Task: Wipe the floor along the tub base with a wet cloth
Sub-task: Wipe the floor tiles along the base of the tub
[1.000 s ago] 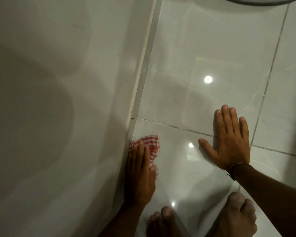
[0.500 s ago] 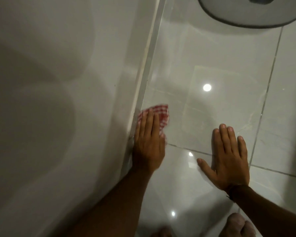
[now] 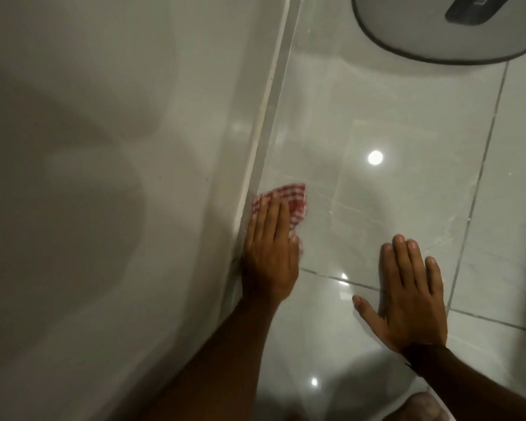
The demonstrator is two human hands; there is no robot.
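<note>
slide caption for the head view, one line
Left hand presses a red checked cloth on the floor beside the tub base; right hand braces flat.

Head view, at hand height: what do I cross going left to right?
tub wall → pale strip at the tub base → left hand, flat on the red checked cloth → bare glossy tile → right hand, pressed flat → long grout line

no readable text anywhere
</note>
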